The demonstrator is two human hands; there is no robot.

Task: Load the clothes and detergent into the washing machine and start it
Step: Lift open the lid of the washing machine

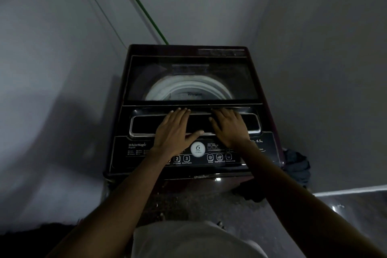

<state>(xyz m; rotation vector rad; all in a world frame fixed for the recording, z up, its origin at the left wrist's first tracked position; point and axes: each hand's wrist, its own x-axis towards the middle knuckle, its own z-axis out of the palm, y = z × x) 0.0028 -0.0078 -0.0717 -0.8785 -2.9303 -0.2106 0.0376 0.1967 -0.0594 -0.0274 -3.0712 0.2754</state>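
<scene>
Washing machine point(194, 111) ahead, lid point(191, 77) down, drum visible through glass. My left hand point(174, 130) and right hand point(229, 126) flat on lid's front handle point(195, 124), fingers spread, grip released, grasping nothing. Clothes point(297, 165) heaped well right of right hand, beside machine. Detergent not seen. Judge step: opening lid, loading not begun. Next: hook fingertips under handle edge, lift lid back evenly.
</scene>
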